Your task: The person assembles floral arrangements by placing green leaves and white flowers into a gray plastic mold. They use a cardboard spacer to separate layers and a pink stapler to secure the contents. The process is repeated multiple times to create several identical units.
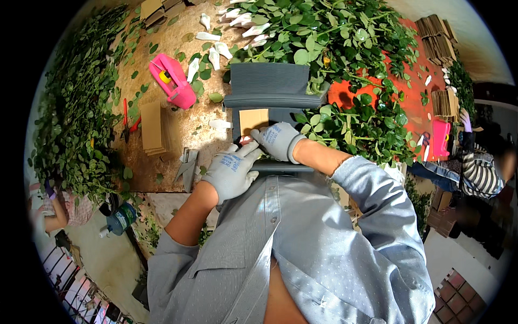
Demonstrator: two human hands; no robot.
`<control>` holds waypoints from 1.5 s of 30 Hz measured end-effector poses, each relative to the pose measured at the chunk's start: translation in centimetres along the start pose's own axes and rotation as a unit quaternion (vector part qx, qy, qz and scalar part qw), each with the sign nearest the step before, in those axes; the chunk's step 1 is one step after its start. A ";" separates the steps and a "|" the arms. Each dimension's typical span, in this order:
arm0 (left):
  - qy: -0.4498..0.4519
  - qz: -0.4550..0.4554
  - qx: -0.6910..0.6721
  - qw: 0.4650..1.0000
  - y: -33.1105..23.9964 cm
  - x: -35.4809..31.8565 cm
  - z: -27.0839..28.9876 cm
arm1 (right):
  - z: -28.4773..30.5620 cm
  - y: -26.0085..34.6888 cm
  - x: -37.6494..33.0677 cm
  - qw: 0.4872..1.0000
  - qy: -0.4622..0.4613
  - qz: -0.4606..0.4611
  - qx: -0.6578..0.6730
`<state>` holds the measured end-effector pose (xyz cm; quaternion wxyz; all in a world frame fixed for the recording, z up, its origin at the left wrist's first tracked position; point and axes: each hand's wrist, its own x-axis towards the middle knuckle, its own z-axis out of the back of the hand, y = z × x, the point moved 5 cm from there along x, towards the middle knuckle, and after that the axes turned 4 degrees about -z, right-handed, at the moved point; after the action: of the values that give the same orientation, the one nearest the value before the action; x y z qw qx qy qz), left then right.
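Note:
Both my hands wear grey work gloves and meet over a dark grey ribbed mat in front of my body. A small pinkish flower head shows between my fingertips, mostly hidden; it looks like a rose. My right hand is closed, its curled fingertips on the flower's right side. My left hand lies just below, fingers stretched out and thumb apart, fingertips near the flower. Beyond the fingers a tan cardboard piece lies on the mat. A white-wrapped bud rests left of it.
A pink tape dispenser, red-handled pruners and a cardboard stack lie to the left. Leafy stems heap at the back and right; more stems line the far left. Other people are at both sides.

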<state>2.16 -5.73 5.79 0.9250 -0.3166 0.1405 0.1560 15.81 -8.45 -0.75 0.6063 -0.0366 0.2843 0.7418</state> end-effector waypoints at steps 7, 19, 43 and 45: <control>0.031 0.022 -0.015 0.999 0.1 0.8 0.3 | 2.5 -1.1 -2.2 0.994 -0.060 -0.026 0.086; 0.022 0.025 0.036 0.999 0.5 0.8 -0.3 | -1.5 -8.1 -13.6 0.966 -0.093 -0.199 0.140; -0.023 0.001 0.025 0.999 0.6 0.8 -0.7 | 13.2 -16.7 11.1 0.949 -0.075 -0.167 -0.255; -0.034 -0.011 0.010 0.999 1.0 0.9 -0.9 | 14.0 -16.9 10.2 0.941 -0.143 -0.145 -0.272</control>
<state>2.49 -5.38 4.21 0.9341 -0.3035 0.1069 0.1546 32.73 8.82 0.54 0.7088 -0.1345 -0.0261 0.6920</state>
